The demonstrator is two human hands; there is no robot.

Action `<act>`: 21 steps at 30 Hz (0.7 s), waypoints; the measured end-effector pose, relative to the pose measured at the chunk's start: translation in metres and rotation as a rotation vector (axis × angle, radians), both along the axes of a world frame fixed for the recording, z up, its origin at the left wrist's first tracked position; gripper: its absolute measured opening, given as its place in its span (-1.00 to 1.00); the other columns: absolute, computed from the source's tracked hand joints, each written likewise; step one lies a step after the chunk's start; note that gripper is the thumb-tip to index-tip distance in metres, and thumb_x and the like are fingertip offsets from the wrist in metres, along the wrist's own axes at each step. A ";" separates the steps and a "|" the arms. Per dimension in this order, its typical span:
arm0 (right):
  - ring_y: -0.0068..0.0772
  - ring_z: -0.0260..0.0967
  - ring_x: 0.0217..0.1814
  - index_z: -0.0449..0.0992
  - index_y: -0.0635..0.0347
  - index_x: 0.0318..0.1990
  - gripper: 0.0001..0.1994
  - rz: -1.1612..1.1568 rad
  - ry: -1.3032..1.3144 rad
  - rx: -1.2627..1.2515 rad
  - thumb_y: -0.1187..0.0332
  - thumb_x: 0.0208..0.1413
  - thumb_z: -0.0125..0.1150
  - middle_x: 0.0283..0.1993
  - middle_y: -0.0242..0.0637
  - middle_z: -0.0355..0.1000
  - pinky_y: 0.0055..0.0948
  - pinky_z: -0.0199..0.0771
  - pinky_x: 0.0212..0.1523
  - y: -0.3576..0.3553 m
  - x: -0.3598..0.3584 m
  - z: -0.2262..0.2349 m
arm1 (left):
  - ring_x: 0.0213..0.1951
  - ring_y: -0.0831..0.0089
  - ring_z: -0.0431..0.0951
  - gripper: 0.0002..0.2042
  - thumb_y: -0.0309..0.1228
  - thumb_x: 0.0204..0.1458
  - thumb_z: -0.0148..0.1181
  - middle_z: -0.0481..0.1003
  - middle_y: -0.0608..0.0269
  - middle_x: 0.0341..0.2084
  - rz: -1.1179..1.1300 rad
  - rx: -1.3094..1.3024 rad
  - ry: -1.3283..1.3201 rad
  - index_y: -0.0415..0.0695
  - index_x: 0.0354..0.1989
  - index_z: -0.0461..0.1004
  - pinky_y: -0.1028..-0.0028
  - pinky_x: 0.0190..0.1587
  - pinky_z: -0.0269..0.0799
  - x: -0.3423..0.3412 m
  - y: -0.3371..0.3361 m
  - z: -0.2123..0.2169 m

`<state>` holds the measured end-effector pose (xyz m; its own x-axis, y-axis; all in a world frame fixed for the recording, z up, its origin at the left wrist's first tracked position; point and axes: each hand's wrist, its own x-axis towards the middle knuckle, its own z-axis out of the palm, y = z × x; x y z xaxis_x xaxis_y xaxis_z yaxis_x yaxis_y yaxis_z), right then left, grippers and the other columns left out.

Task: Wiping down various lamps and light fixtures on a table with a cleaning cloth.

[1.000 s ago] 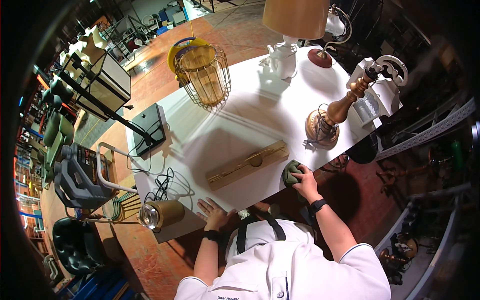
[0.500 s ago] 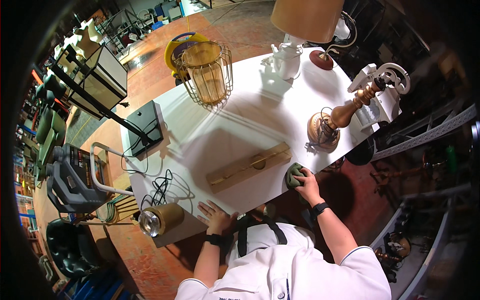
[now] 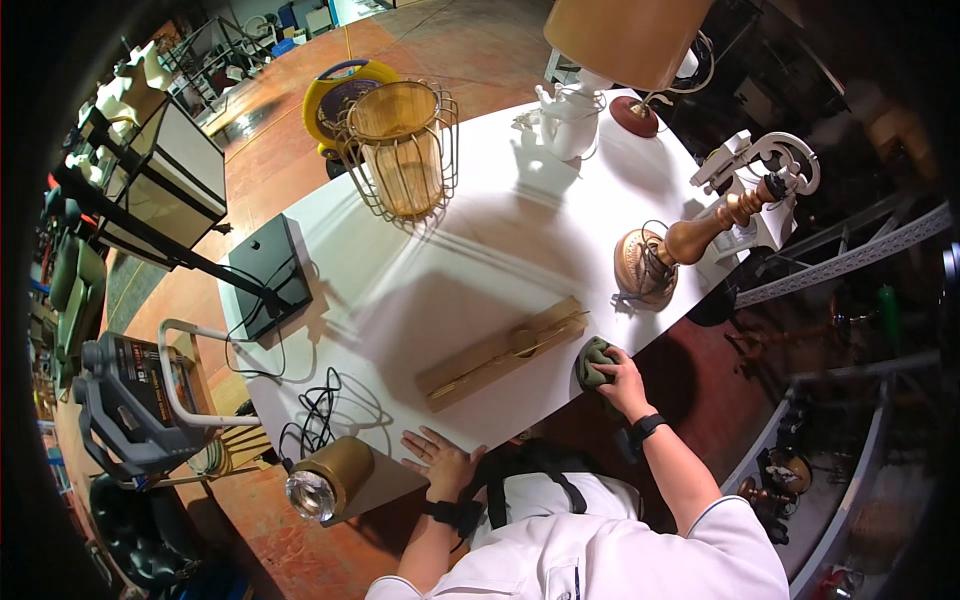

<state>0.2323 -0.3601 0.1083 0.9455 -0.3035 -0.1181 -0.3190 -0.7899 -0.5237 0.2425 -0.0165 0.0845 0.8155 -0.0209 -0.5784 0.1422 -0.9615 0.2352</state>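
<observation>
My right hand (image 3: 624, 388) grips a bunched dark green cloth (image 3: 593, 364) at the near edge of the white table (image 3: 530, 235), right of centre. Fingers spread, my left hand (image 3: 442, 464) rests at the same edge further left and holds nothing. Between and beyond the hands lies a long brown bar-like piece (image 3: 460, 384) with a round part near its middle. Left of my left hand is a gold cylinder with a clear glass end (image 3: 335, 478), beside a tangle of black cord (image 3: 318, 410). To the right of the cloth, a copper-coloured turned lamp base (image 3: 645, 268) leans, its cord wrapped about it.
A wire-caged amber lamp (image 3: 402, 165), a white figurine lamp with a tan shade (image 3: 625, 40) and a red-brown round base (image 3: 634, 116) stand farther back. A black lamp base (image 3: 270, 275) sits at the left. Grey metal shelving (image 3: 850, 480) flanks my right side.
My view has shifted slightly, so the tabletop things sit a little differently in it. My right hand still holds the cloth at the edge; my left hand stays spread on the table.
</observation>
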 end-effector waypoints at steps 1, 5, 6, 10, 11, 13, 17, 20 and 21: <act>-0.14 0.25 0.05 0.59 0.00 -0.22 -0.57 0.015 0.016 -0.010 0.49 -0.44 0.27 0.04 -0.26 0.29 -0.33 0.29 0.07 0.001 0.002 0.004 | 0.21 -0.30 -0.70 0.21 0.28 -0.24 0.09 -0.57 -0.55 0.16 0.005 -0.006 0.007 -0.56 0.18 -0.46 -0.38 0.04 -0.58 0.002 0.001 0.001; -0.15 0.27 0.04 0.57 -0.01 -0.20 -0.55 0.081 0.020 -0.040 0.47 -0.43 0.29 0.03 -0.26 0.29 -0.35 0.31 0.05 -0.012 -0.002 0.007 | 0.21 -0.30 -0.70 0.21 0.27 -0.24 0.10 -0.58 -0.56 0.15 -0.005 0.001 0.018 -0.56 0.17 -0.47 -0.37 0.05 -0.59 0.002 -0.003 -0.003; -0.15 0.27 0.04 0.57 -0.01 -0.20 -0.55 0.086 0.012 -0.033 0.47 -0.43 0.29 0.03 -0.26 0.29 -0.35 0.31 0.05 -0.018 -0.002 0.005 | 0.21 -0.30 -0.70 0.21 0.27 -0.24 0.10 -0.58 -0.56 0.15 0.000 0.009 0.011 -0.56 0.17 -0.47 -0.37 0.05 -0.59 0.003 -0.004 -0.003; -0.16 0.29 0.06 0.56 0.06 -0.19 -0.55 -0.133 -0.078 0.117 0.47 -0.43 0.29 0.07 -0.22 0.28 -0.40 0.31 0.04 -0.062 -0.007 -0.006 | 0.22 -0.29 -0.69 0.22 0.27 -0.26 0.12 -0.58 -0.54 0.16 0.017 0.033 0.016 -0.56 0.18 -0.47 -0.35 0.07 -0.58 0.000 -0.006 -0.003; -0.15 0.29 0.06 0.56 0.07 -0.19 -0.56 -0.137 -0.077 0.051 0.47 -0.43 0.29 0.07 -0.22 0.28 -0.39 0.32 0.04 -0.077 -0.009 -0.007 | 0.22 -0.29 -0.68 0.23 0.27 -0.27 0.12 -0.58 -0.53 0.16 0.006 0.048 0.012 -0.56 0.18 -0.46 -0.35 0.07 -0.58 -0.001 -0.006 -0.003; -0.14 0.29 0.05 0.57 0.04 -0.20 -0.58 -0.199 -0.050 -0.006 0.43 -0.39 0.27 0.09 -0.23 0.27 -0.36 0.32 0.04 -0.111 -0.012 -0.009 | 0.22 -0.28 -0.68 0.23 0.27 -0.27 0.13 -0.58 -0.53 0.16 0.012 0.063 -0.006 -0.56 0.18 -0.46 -0.34 0.08 -0.58 -0.001 -0.007 -0.002; -0.15 0.30 0.04 0.57 0.00 -0.19 -0.59 -0.320 -0.081 -0.032 0.44 -0.36 0.24 0.08 -0.25 0.27 -0.31 0.33 0.02 -0.192 -0.013 -0.017 | 0.27 -0.20 -0.51 0.18 0.13 -0.32 0.29 -0.44 -0.45 0.21 0.080 0.101 -0.127 -0.43 0.23 -0.36 -0.28 0.13 -0.47 -0.007 -0.013 0.000; -0.13 0.31 0.02 0.57 0.00 -0.19 -0.60 -0.338 -0.111 -0.037 0.42 -0.36 0.22 0.07 -0.23 0.27 -0.31 0.34 0.01 -0.249 -0.006 -0.022 | 0.30 -0.09 -0.30 0.13 0.00 -0.39 0.40 -0.31 -0.34 0.24 0.232 0.184 -0.181 -0.27 0.27 -0.23 -0.19 0.18 -0.31 -0.020 -0.032 -0.005; -0.11 0.32 0.01 0.58 0.00 -0.20 -0.60 -0.350 -0.091 -0.016 0.42 -0.36 0.21 0.08 -0.22 0.27 -0.31 0.34 0.00 -0.259 -0.001 -0.012 | 0.30 -0.10 -0.29 0.12 0.02 -0.38 0.38 -0.29 -0.33 0.24 0.368 0.103 -0.185 -0.27 0.27 -0.22 -0.16 0.19 -0.29 -0.024 -0.041 -0.007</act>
